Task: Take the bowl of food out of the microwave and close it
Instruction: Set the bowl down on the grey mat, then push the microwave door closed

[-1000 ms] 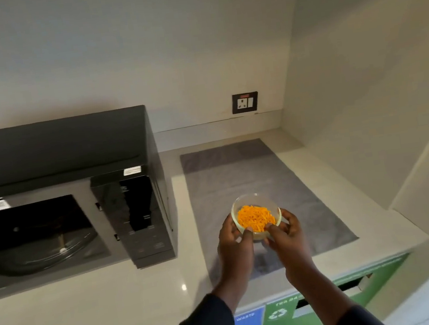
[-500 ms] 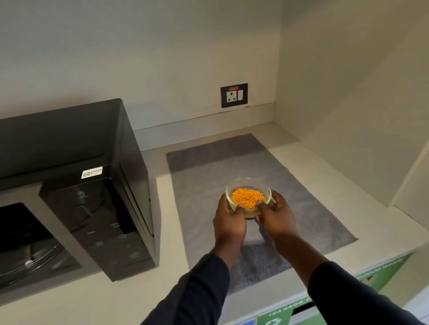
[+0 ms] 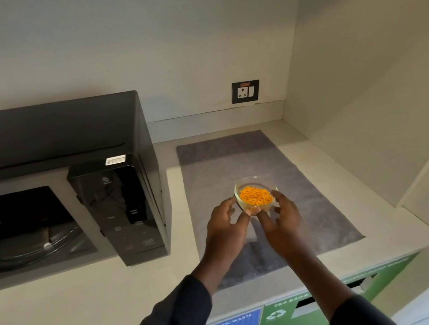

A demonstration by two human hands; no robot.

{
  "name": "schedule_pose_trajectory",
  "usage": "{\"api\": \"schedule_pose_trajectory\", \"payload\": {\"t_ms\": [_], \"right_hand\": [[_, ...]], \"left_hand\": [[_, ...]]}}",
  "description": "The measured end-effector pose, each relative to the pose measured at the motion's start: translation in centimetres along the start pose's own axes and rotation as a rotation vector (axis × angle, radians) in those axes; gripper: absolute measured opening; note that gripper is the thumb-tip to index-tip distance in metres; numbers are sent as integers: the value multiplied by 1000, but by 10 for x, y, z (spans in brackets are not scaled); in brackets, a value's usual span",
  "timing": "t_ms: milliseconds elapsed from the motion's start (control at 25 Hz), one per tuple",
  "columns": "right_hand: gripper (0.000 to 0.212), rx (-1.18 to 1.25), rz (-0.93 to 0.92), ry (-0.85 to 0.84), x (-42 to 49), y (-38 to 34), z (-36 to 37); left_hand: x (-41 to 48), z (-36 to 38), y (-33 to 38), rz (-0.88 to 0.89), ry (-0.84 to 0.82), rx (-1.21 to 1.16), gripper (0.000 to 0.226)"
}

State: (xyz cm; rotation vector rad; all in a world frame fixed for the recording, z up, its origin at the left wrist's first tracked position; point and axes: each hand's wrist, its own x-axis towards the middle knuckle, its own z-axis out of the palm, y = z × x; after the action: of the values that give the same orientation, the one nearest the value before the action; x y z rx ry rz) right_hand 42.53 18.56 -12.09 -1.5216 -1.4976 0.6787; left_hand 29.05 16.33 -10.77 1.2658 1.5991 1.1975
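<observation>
Down came the bowl (image 3: 256,197), right of the microwave (image 3: 110,127); my left hand (image 3: 225,229) and right hand (image 3: 284,224) cup its sides (slippery glass).

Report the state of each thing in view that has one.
microwave: open, turntable bare.
bowl: upright, filled with orange food, low over the grey mat; contact unclear.
left hand: holds the bowl's left side.
right hand: holds its right side.
wall socket: nothing plugged in.
</observation>
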Motion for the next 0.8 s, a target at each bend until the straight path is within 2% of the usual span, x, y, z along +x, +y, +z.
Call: {"api": "schedule_pose_trajectory", "payload": {"t_ms": [80,160,280,440,520,640,800], "right_hand": [[46,-47,-248,14,-27,-26,-3],[42,-50,-403,-3,-49,-55,-2],[48,6,-514,-117,-70,-118,11],[58,-93,-731,-211,-84,-198,46],[64,-200,-805,-210,-88,-226,71],[75,-371,-785,-235,-91,-245,104],[83,-596,-730,-211,-95,-246,131]], "left_hand": [[-26,-39,14,113,-57,56,37],[-51,-82,30,205,-84,75,29],[-82,-156,63,325,-18,183,23],[-100,-244,105,415,102,444,22],[-106,-289,118,395,173,583,27],[-118,-356,123,326,243,864,44],[-153,-451,104,53,306,1172,63]]}}
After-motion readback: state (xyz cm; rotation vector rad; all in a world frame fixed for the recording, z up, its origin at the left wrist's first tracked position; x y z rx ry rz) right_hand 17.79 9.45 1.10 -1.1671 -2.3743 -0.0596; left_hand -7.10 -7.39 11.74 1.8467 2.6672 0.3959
